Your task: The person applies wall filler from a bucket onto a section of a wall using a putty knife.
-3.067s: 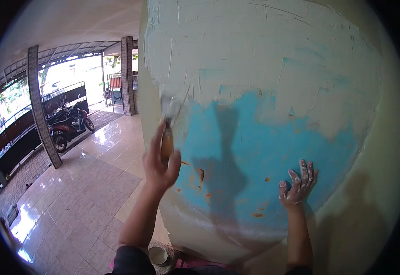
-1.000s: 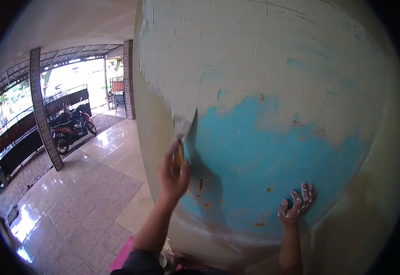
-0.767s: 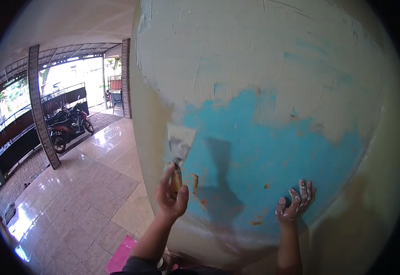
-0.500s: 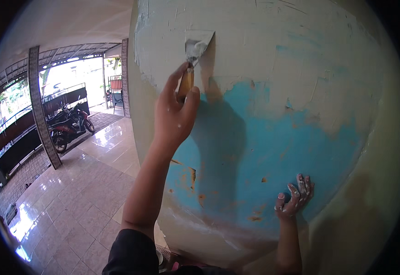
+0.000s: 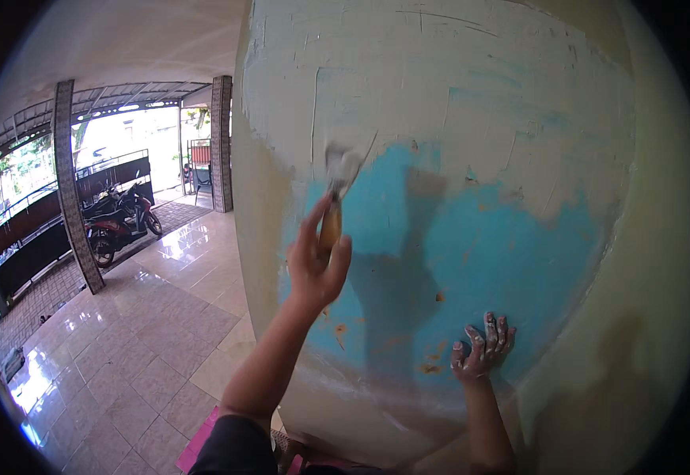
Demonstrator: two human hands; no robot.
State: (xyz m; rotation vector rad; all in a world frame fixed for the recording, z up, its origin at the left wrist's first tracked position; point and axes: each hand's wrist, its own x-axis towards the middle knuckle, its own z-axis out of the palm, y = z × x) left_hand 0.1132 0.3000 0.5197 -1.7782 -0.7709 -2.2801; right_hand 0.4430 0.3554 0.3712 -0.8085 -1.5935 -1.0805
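Observation:
My left hand [image 5: 319, 265] is closed around the wooden handle of a putty knife [image 5: 331, 226]. The knife's wide metal blade, carrying whitish filler and slightly blurred, lies at the wall above the hand. Around it the wall [image 5: 511, 237] is bright turquoise below and coated with pale beige filler above, with ridges and scratch lines in the coat. Lower right, my right hand [image 5: 483, 348] rests on the turquoise part with its fingers spread, smeared with white filler. Brown bare spots [image 5: 432, 369] show beside it.
On the left the wall ends at an edge, beyond which a glossy tiled floor [image 5: 135, 340] stretches out. Two posts [image 5: 66, 174], a parked motorcycle [image 5: 123, 218] and a dark fence stand farther off. Something pink [image 5: 199, 439] shows low beside my left sleeve.
My left hand has brought the putty knife down the wall, from the filled upper part to the turquoise border. My right hand stays against the wall; the view has shifted a little.

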